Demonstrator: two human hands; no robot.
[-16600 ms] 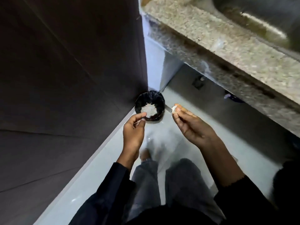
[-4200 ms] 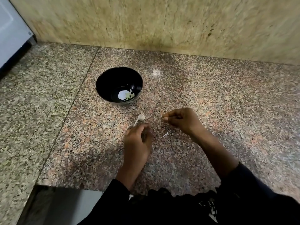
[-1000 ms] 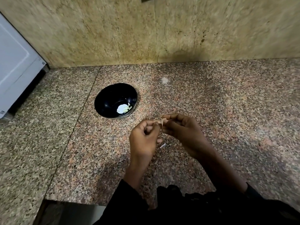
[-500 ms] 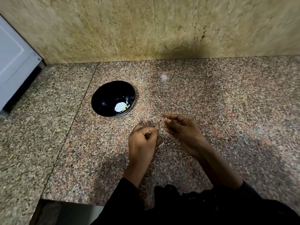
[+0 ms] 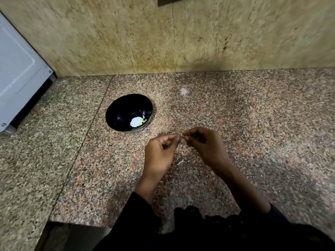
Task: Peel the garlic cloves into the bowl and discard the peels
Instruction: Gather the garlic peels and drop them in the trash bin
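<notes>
Speckled granite desk [image 5: 253, 124] beneath both hands; black bowl [image 5: 129, 113] up and left of the left hand, holding pale peeled garlic [image 5: 136, 121] at its bottom; left hand [image 5: 160, 153] with fingers curled, thumb and forefinger pinched; right hand [image 5: 204, 144] likewise curled, pinching a tiny pale scrap [image 5: 181, 135] where the two hands' fingertips meet, too small to tell clove from skin or its axis; white peel sliver [image 5: 180, 162] on the desk between the wrists, long axis slanting up to the right.

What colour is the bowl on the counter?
The bowl is glossy black, inside and at the rim. The head view, the only one, shows it.
</notes>
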